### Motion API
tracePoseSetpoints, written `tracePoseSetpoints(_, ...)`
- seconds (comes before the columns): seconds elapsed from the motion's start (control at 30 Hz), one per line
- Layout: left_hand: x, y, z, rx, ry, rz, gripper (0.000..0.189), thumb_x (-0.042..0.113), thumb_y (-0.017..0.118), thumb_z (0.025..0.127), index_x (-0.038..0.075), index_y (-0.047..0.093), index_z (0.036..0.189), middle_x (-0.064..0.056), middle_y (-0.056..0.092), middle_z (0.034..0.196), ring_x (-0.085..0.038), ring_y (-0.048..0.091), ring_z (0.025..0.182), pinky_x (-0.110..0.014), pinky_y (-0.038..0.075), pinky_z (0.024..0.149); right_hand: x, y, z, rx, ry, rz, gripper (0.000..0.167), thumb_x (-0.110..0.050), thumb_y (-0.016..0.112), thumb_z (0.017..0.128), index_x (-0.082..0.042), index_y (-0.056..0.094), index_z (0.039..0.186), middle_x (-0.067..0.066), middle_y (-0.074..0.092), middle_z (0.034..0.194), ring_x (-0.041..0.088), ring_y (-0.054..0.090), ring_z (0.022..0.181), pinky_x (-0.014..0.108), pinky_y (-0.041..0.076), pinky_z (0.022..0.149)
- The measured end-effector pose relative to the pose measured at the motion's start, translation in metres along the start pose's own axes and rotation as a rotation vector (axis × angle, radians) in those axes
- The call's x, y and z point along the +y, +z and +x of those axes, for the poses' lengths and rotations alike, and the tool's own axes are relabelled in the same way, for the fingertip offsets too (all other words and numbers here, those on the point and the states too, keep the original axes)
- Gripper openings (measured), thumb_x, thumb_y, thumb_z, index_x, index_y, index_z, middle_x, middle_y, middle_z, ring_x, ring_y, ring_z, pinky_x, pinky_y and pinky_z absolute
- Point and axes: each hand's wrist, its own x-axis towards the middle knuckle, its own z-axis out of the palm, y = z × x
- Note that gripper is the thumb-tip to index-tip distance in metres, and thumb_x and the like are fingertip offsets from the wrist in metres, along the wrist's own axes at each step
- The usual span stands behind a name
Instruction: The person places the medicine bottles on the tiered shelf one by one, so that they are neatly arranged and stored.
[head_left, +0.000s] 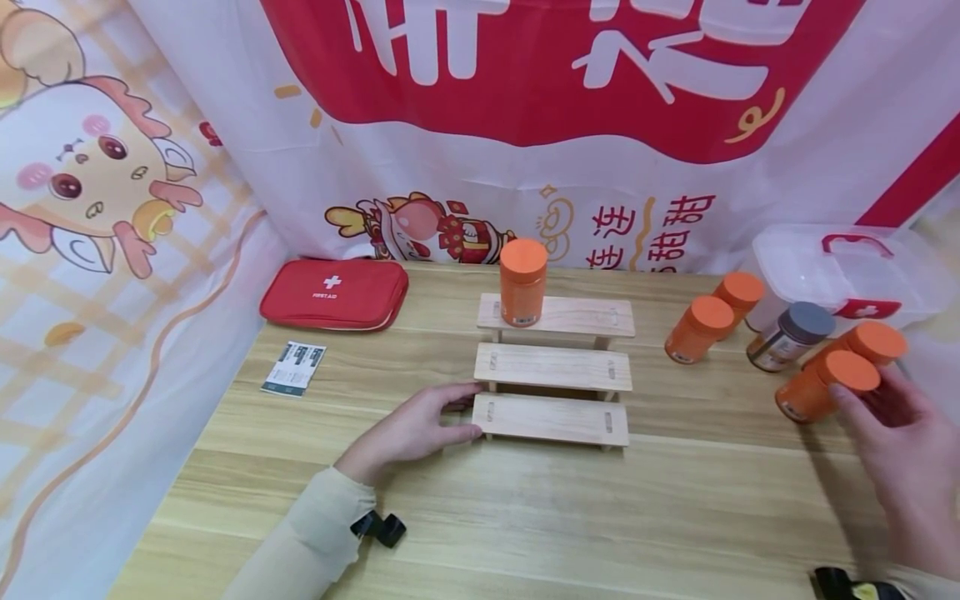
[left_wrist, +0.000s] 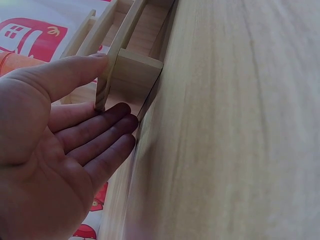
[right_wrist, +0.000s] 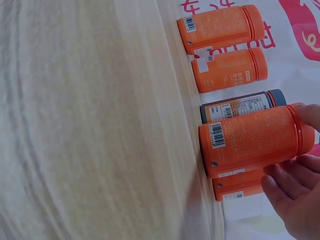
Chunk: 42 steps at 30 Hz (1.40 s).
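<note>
A three-tier wooden display stand (head_left: 551, 419) stands mid-table. My left hand (head_left: 416, 427) holds the left end of its lowest step; in the left wrist view the thumb lies against one face of the board and the fingers (left_wrist: 107, 122) reach past the other. At the right, my right hand (head_left: 903, 442) grips an orange bottle (head_left: 810, 398) near its lid, thumb on one side and fingers on the other. In the right wrist view that bottle (right_wrist: 250, 140) is upright, its base at the tabletop; whether it touches cannot be told. Another orange bottle (head_left: 873, 342) is close behind it.
An orange bottle (head_left: 522, 283) stands on the top step. Two more orange bottles (head_left: 697, 329) and a grey-lidded bottle (head_left: 787, 337) stand right of the stand. Behind them is a clear plastic box (head_left: 795, 258). A red first-aid pouch (head_left: 333, 296) and a printed card (head_left: 295, 368) lie left.
</note>
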Motion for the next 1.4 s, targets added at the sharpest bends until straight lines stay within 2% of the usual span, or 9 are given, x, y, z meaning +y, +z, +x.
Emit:
tracePoseSetpoints(0.1, 0.0, -0.0001, -0.0002, 0.001, 0.004, 0.004, 0.066, 0.029, 0.08, 0.099, 0.015, 0.055, 0.159, -0.008, 0.056, 0.163, -0.03, 0.049, 0.154, -0.056, 0.039, 0.129, -0.0007, -0.0007, 0.0002, -0.003, 0.014, -0.086, 0.073, -0.047, 0.068, 0.104, -0.041, 0.034, 0.168, -0.009, 0.039, 0.174, -0.007, 0.047, 0.131, 0.002, 0.042, 0.109)
tracePoseSetpoints(0.23, 0.0005, -0.0002, -0.0005, -0.002, 0.004, 0.007, 0.067, 0.029, 0.081, 0.099, 0.014, 0.055, 0.159, -0.008, 0.056, 0.163, -0.031, 0.049, 0.154, -0.056, 0.039, 0.129, -0.0015, 0.0001, 0.0002, -0.005, 0.003, -0.175, 0.072, -0.052, 0.063, 0.105, -0.038, 0.034, 0.169, 0.001, 0.039, 0.176, 0.007, 0.05, 0.135, 0.026, 0.043, 0.126)
tracePoseSetpoints(0.27, 0.0006, -0.0002, -0.0006, -0.003, 0.002, 0.005, 0.067, 0.029, 0.081, 0.099, 0.014, 0.055, 0.159, -0.008, 0.056, 0.163, -0.031, 0.049, 0.154, -0.056, 0.039, 0.129, -0.0017, 0.0006, 0.0004, -0.007, 0.002, -0.188, 0.071, -0.053, 0.062, 0.105, -0.038, 0.034, 0.169, 0.003, 0.038, 0.176, 0.01, 0.05, 0.136, 0.031, 0.042, 0.128)
tracePoseSetpoints(0.4, 0.0009, -0.0002, -0.0007, -0.003, -0.001, 0.005, 0.068, 0.029, 0.081, 0.099, 0.014, 0.054, 0.16, -0.008, 0.056, 0.163, -0.031, 0.049, 0.155, -0.056, 0.039, 0.129, -0.0017, 0.0018, 0.0014, -0.015, -0.001, -0.205, 0.071, -0.052, 0.06, 0.106, -0.035, 0.033, 0.17, 0.007, 0.037, 0.176, 0.024, 0.047, 0.143, 0.039, 0.041, 0.13)
tracePoseSetpoints(0.53, 0.0003, 0.0002, -0.0006, -0.002, -0.002, 0.003, 0.068, 0.029, 0.081, 0.099, 0.014, 0.054, 0.16, -0.008, 0.056, 0.163, -0.03, 0.049, 0.155, -0.056, 0.038, 0.129, -0.0008, 0.0027, 0.0025, -0.019, 0.001, -0.209, 0.073, -0.053, 0.06, 0.106, -0.033, 0.032, 0.171, 0.009, 0.036, 0.176, 0.03, 0.044, 0.149, 0.038, 0.041, 0.129)
tracePoseSetpoints(0.8, -0.001, 0.0013, -0.0004, 0.004, -0.008, 0.002, 0.068, 0.03, 0.081, 0.099, 0.017, 0.055, 0.159, -0.007, 0.056, 0.164, -0.03, 0.049, 0.154, -0.056, 0.039, 0.129, 0.0022, 0.0024, 0.0039, -0.023, -0.011, -0.21, 0.075, -0.053, 0.063, 0.105, -0.031, 0.033, 0.17, 0.01, 0.036, 0.176, 0.027, 0.046, 0.153, 0.034, 0.042, 0.128)
tracePoseSetpoints(1.07, -0.0006, 0.0014, -0.0016, 0.017, 0.046, 0.025, 0.066, 0.028, 0.08, 0.099, 0.012, 0.056, 0.158, -0.01, 0.058, 0.161, -0.031, 0.051, 0.153, -0.055, 0.04, 0.129, 0.0003, 0.0028, 0.0034, -0.038, -0.008, -0.21, 0.077, -0.054, 0.061, 0.105, -0.029, 0.031, 0.171, 0.012, 0.034, 0.177, 0.034, 0.041, 0.157, 0.038, 0.04, 0.129)
tracePoseSetpoints(1.23, -0.0006, 0.001, -0.0023, 0.015, 0.051, 0.026, 0.066, 0.028, 0.08, 0.099, 0.011, 0.056, 0.158, -0.011, 0.058, 0.161, -0.031, 0.051, 0.152, -0.056, 0.04, 0.128, 0.0007, 0.0036, 0.0034, -0.033, -0.003, -0.205, 0.077, -0.054, 0.062, 0.105, -0.03, 0.031, 0.171, 0.011, 0.034, 0.177, 0.033, 0.041, 0.157, 0.037, 0.04, 0.129)
tracePoseSetpoints(1.4, -0.0009, 0.0007, -0.0015, 0.011, 0.038, 0.025, 0.067, 0.029, 0.081, 0.099, 0.012, 0.055, 0.158, -0.01, 0.058, 0.161, -0.03, 0.051, 0.152, -0.055, 0.041, 0.128, 0.0006, 0.0038, 0.0025, -0.017, 0.007, -0.191, 0.075, -0.053, 0.062, 0.105, -0.031, 0.032, 0.171, 0.01, 0.035, 0.177, 0.023, 0.047, 0.147, 0.036, 0.041, 0.129)
